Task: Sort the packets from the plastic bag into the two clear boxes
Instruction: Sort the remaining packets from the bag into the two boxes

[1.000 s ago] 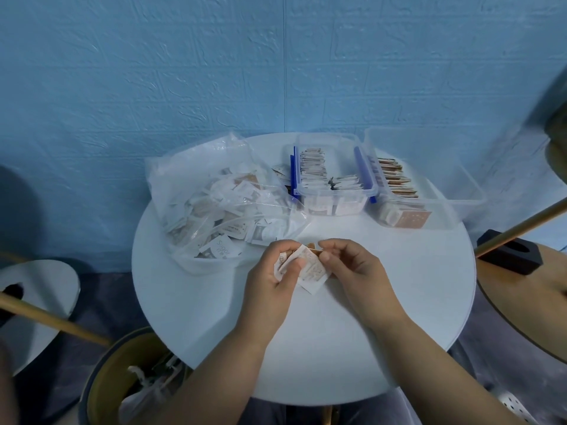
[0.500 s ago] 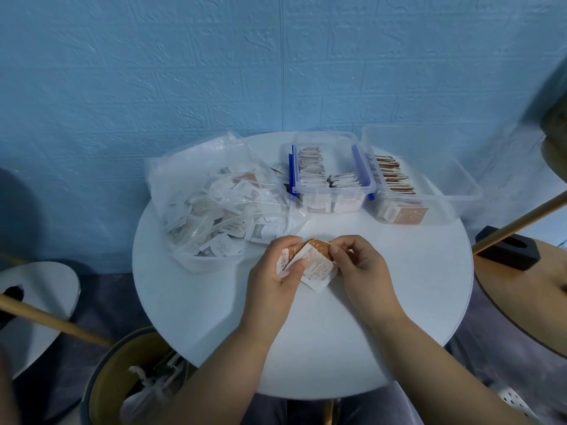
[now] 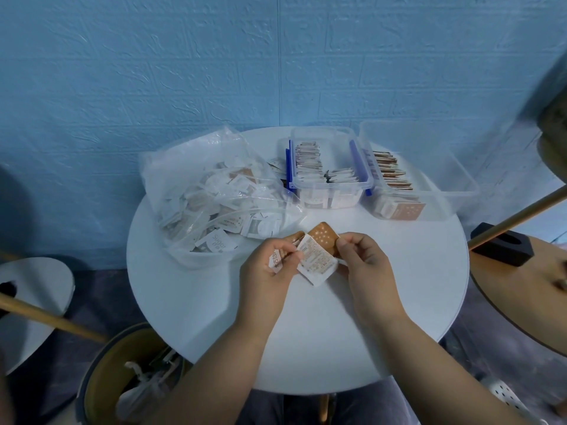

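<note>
One word reads clearly — "Sugar", in grey letters on the Sugar packet [image 3: 218,243] at the near edge of the plastic bag [image 3: 196,179]. Right of the plastic bag, the small packet [image 3: 275,259] in the left hand [image 3: 267,280] shows letters like "tar", cut off by fingers. The printed packet [image 3: 316,262] beside it carries fine print and digits — too small to read. The brown packet [image 3: 322,237], pinched by the right hand [image 3: 362,265], bears white star marks.

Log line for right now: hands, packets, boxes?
left hand grips white packets | right hand pinches brown packet | plastic bag holds packets | blue-latched box, plain box part-filled
</note>
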`<act>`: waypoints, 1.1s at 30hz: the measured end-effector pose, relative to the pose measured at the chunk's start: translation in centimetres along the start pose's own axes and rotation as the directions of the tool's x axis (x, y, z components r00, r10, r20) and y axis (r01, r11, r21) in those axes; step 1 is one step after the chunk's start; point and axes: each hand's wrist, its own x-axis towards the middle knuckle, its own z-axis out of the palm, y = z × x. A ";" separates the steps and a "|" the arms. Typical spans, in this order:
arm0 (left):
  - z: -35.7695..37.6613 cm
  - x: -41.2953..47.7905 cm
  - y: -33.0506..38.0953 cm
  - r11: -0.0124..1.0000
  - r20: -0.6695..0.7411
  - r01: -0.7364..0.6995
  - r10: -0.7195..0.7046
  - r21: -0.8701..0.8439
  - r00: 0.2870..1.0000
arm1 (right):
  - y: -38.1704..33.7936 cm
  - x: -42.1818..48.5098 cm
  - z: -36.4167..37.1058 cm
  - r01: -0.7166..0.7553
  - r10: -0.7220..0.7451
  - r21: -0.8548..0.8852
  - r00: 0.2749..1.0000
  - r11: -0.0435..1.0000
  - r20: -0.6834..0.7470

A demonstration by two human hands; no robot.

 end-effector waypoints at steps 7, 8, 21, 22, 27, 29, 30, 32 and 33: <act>0.0 0.1 0.0 0.999 -0.055 0.016 -0.013 0.046 0.998 | -0.4 0.6 -1.5 0.023 -0.024 0.009 0.996 1.000 0.083; -0.1 0.1 0.0 0.997 -0.059 0.015 -0.011 0.077 0.998 | -0.3 0.7 -1.7 0.029 -0.022 -0.054 0.992 0.998 0.121; 0.0 -0.2 0.2 0.977 0.123 -0.088 0.064 0.196 0.990 | 0.7 0.9 -1.5 0.280 -0.191 -0.433 0.952 0.857 0.238; 0.0 -0.2 0.3 0.981 0.144 -0.084 0.059 0.177 0.988 | 0.7 0.8 -1.5 0.275 -0.191 -0.420 0.954 0.865 0.232; 0.2 -0.2 0.5 0.985 0.264 -0.074 0.030 0.159 0.964 | 0.6 0.8 -1.2 0.274 -0.205 -0.204 0.930 0.940 0.306; 0.4 -0.1 0.4 0.972 0.296 -0.096 0.030 0.213 0.955 | 0.9 0.8 -1.2 0.271 -0.214 -0.135 0.918 0.953 0.332; 0.5 -0.1 0.4 0.960 0.300 -0.116 0.036 0.254 0.953 | 1.0 0.7 -1.2 0.266 -0.212 -0.110 0.910 0.958 0.356; 0.5 0.0 0.4 0.942 0.285 -0.135 0.044 0.308 0.957 | 1.4 0.8 -1.3 0.284 -0.204 -0.129 0.880 0.950 0.429; 0.5 -0.1 0.4 0.942 0.274 -0.134 0.047 0.307 0.961 | 1.5 0.9 -1.3 0.303 -0.194 -0.170 0.862 0.938 0.468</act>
